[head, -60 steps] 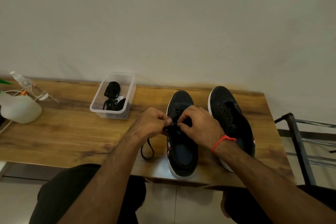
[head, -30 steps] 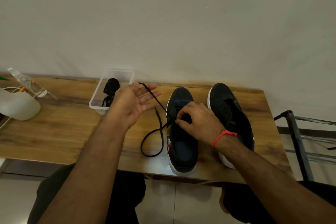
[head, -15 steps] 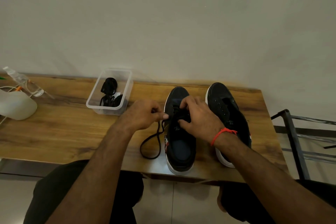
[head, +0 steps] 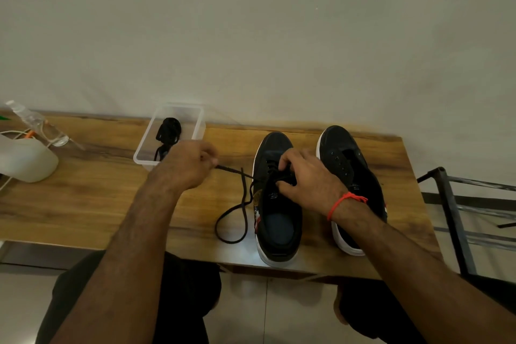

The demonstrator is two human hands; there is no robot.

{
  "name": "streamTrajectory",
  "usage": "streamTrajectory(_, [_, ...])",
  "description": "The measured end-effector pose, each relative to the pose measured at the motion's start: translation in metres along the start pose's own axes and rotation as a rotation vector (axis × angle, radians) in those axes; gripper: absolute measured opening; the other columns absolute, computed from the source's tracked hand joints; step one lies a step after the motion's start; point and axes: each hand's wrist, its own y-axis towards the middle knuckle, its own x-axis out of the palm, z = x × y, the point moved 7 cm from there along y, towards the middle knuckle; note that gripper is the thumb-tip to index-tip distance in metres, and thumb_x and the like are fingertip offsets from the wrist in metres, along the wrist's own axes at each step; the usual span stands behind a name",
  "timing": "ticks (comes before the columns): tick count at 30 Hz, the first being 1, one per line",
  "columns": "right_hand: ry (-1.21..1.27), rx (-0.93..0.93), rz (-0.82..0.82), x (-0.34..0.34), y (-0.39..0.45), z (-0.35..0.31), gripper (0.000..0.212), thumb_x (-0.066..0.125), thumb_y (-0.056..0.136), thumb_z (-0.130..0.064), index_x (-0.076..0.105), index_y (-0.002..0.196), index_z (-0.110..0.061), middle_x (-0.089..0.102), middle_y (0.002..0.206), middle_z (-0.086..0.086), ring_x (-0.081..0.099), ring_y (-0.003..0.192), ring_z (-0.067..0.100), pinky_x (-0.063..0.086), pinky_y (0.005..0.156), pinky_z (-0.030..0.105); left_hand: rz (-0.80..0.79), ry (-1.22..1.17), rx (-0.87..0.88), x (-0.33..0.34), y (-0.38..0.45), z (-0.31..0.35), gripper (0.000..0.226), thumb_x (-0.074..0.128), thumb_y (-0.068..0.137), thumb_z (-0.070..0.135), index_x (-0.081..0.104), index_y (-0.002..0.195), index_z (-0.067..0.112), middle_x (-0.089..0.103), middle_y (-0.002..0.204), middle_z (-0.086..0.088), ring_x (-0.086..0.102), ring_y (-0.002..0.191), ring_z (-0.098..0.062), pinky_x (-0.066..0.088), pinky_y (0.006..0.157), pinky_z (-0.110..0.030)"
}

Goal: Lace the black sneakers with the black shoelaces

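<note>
On the wooden table (head: 83, 204): two black sneakers, toes far.
Left sneaker (head: 276, 204): part-laced, under both hands.
Left hand (head: 187, 167): now out left of the shoe, pinching the black shoelace (head: 240, 198) taut; half a second ago it was against the eyelets.
Right hand (head: 307, 179): fingers curled on the tongue laces, as before.
Right sneaker (head: 349, 176): unlaced, unmoved.
Clear box (head: 170, 134): far left, spare lace (head: 167, 131) inside.

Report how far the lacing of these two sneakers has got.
Partly done: the left sneaker has lace through its front eyelets. In hand: the left hand pulls a shoelace end sideways while the right hand steadies the tongue. Left: the right sneaker is unlaced; its spare lace waits in the clear container.
</note>
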Motion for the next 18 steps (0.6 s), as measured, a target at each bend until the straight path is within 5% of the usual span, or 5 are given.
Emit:
streamTrajectory(4, [-0.051, -0.001, -0.007, 0.003, -0.001, -0.001, 0.021, 0.063, 0.093, -0.037, 0.048, 0.107, -0.034, 0.044, 0.122, -0.002, 0.046, 0.114, 0.018, 0.050, 0.097, 0.038, -0.086, 0.059, 0.250, 0.033, -0.006, 0.045, 0.018, 0.072, 0.093, 0.023, 0.072, 0.110, 0.030, 0.056, 0.118, 0.006, 0.053, 0.114, -0.012, 0.048, 0.099, -0.036])
streamTrajectory(8, [-0.060, -0.003, 0.007, 0.002, -0.001, -0.001, 0.018, 0.063, 0.093, -0.038, 0.049, 0.103, -0.034, 0.045, 0.118, -0.003, 0.047, 0.114, 0.018, 0.050, 0.096, 0.037, -0.118, 0.192, 0.275, 0.062, -0.007, 0.052, 0.016, 0.079, 0.086, 0.031, 0.065, 0.085, 0.038, 0.059, 0.104, 0.013, 0.058, 0.107, -0.013, 0.052, 0.091, -0.038])
streamTrajectory(13, [-0.055, -0.004, 0.008, 0.001, -0.001, -0.001, 0.017, 0.062, 0.093, -0.038, 0.048, 0.101, -0.034, 0.044, 0.116, -0.005, 0.047, 0.113, 0.017, 0.050, 0.097, 0.038, -0.087, 0.160, 0.275, 0.057, -0.007, 0.052, 0.026, 0.082, 0.082, 0.029, 0.060, 0.094, 0.035, 0.062, 0.113, 0.010, 0.057, 0.110, -0.011, 0.052, 0.095, -0.038])
streamTrajectory(18, [-0.058, -0.011, 0.030, 0.000, -0.001, -0.003, 0.015, 0.062, 0.093, -0.037, 0.049, 0.100, -0.032, 0.045, 0.114, -0.004, 0.047, 0.110, 0.017, 0.050, 0.095, 0.038, -0.114, 0.231, 0.330, 0.063, -0.008, 0.059, 0.017, 0.080, 0.085, 0.030, 0.064, 0.086, 0.036, 0.054, 0.099, 0.016, 0.053, 0.103, -0.009, 0.045, 0.086, -0.030])
